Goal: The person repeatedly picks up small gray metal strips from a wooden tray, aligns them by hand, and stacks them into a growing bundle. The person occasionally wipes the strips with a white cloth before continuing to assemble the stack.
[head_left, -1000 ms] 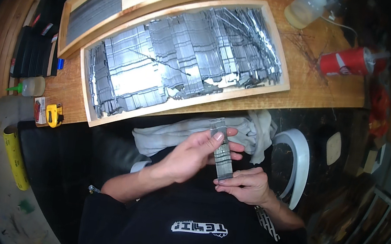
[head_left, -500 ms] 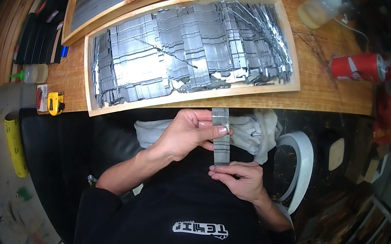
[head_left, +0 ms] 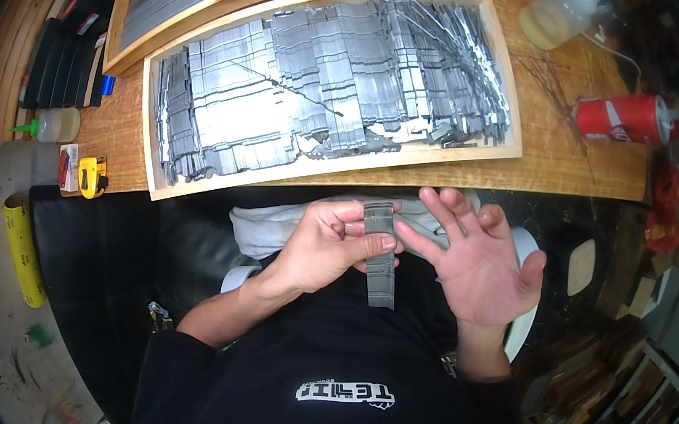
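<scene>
A slim stack of grey strips [head_left: 381, 281] is gripped between the thumb and fingers of the left hand [head_left: 332, 241]; its middle is covered by the thumb. The right hand [head_left: 477, 267] is held open and empty beside it, palm exposed; contact between its index fingertip and the stack cannot be made out. Beyond both hands, a shallow wooden tray [head_left: 149, 125] is filled with similar strips, partly washed out by glare. Farther beyond, a second wooden box [head_left: 118, 24], partly filled with dark strips, is cut off above. Beyond the right hand, pale yellow liquid is contained in a bottle [head_left: 552, 22], its top cropped.
</scene>
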Available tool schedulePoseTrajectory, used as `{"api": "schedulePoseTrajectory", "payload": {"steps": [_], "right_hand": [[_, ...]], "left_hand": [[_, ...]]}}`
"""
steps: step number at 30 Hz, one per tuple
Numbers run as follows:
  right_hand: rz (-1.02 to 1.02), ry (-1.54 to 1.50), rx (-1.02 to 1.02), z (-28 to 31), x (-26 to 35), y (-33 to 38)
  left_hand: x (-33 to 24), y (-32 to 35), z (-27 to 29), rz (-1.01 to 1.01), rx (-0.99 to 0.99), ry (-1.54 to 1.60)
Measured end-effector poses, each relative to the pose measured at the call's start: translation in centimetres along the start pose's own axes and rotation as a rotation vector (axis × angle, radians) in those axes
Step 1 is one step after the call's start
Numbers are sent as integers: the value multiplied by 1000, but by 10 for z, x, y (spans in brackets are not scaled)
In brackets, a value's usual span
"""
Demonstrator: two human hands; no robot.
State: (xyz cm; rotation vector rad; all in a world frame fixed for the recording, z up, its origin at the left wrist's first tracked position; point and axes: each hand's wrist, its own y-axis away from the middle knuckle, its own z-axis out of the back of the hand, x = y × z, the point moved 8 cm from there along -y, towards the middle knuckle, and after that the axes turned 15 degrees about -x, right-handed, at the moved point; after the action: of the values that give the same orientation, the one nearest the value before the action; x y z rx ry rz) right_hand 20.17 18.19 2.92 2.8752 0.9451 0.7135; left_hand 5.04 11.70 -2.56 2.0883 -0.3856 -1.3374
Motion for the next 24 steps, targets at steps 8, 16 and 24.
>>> {"api": "schedulePoseTrajectory", "payload": {"steps": [8, 16, 24], "right_hand": [[-46, -135, -6, 4, -9, -8], [-40, -98, 19, -1, -9, -10], [-45, -87, 56, -8, -5, -11]], "left_hand": [[3, 8, 5, -30, 3, 31], [5, 8, 4, -21, 22, 59], [2, 8, 1, -45, 33, 16]]}}
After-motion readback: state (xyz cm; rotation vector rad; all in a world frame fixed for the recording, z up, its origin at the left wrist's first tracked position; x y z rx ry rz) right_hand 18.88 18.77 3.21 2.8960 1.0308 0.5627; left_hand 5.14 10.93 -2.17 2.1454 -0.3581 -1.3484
